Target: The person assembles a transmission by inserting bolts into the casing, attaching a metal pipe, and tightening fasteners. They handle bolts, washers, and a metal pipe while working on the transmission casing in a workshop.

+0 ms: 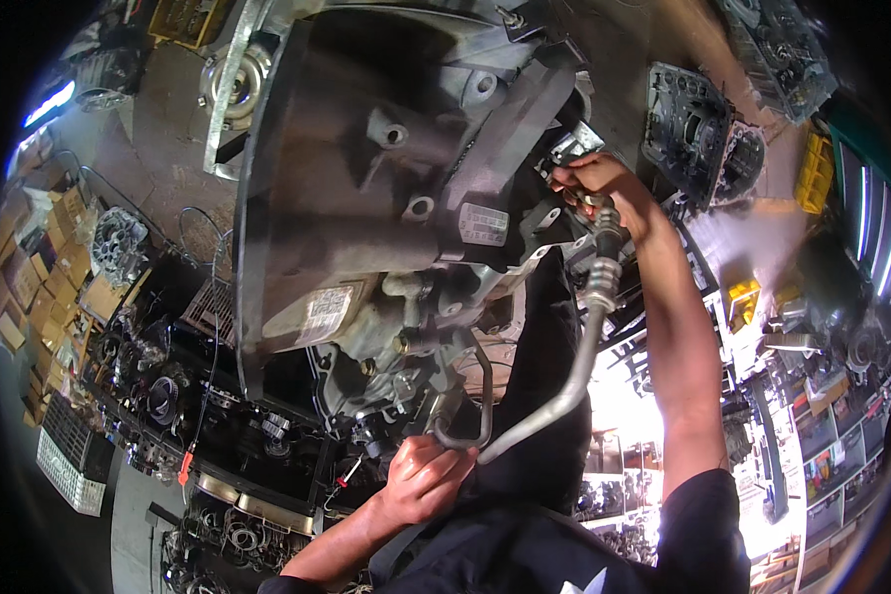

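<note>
Dim, shadowy centre, blown-out glare at lower right, bright strip lights at edges, fisheye bending, black rim
</note>
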